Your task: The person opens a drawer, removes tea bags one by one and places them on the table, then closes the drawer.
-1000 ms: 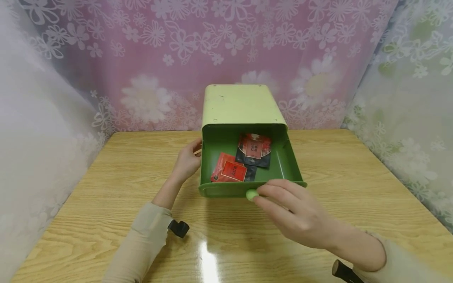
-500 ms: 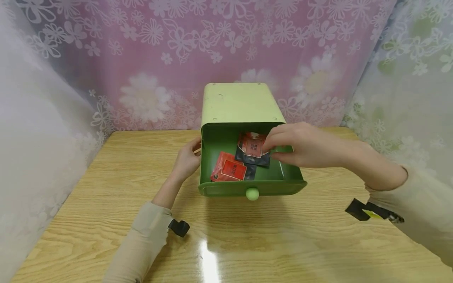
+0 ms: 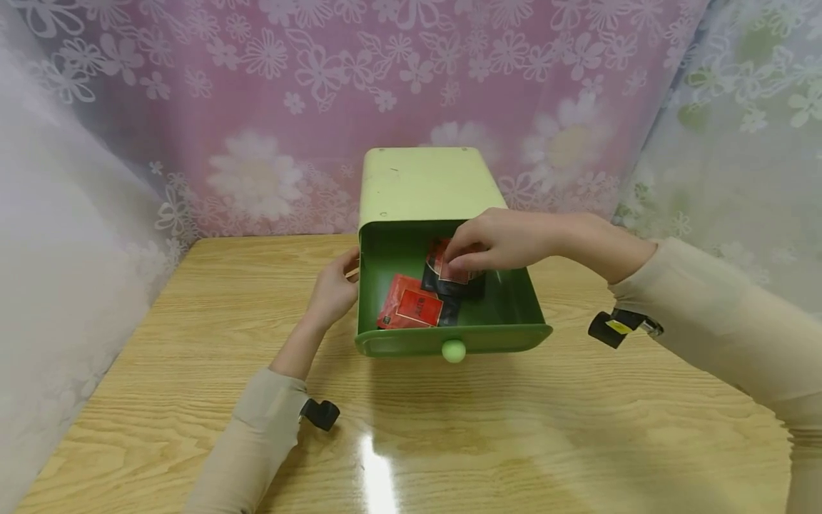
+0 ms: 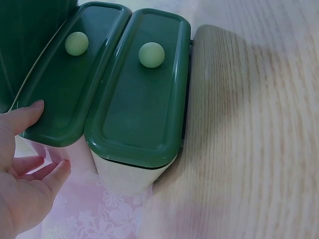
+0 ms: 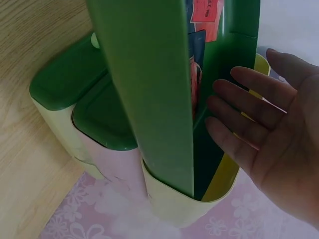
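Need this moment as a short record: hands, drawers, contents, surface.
left hand: at the left side of the drawer unit, near the middle drawer
right hand: reaching into the open top drawer, over the rear packet; grip not clear
top drawer state: pulled out
middle drawer state: closed
bottom drawer state: closed
top drawer contents in view: rear packet and front packet, both red and black
surface: wood-grain table

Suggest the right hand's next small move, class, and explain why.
Probably lower the right hand and pinch the farther packet: the drawer is open, the hand is over that packet, and the right wrist view shows its fingers extended, gripping nothing.
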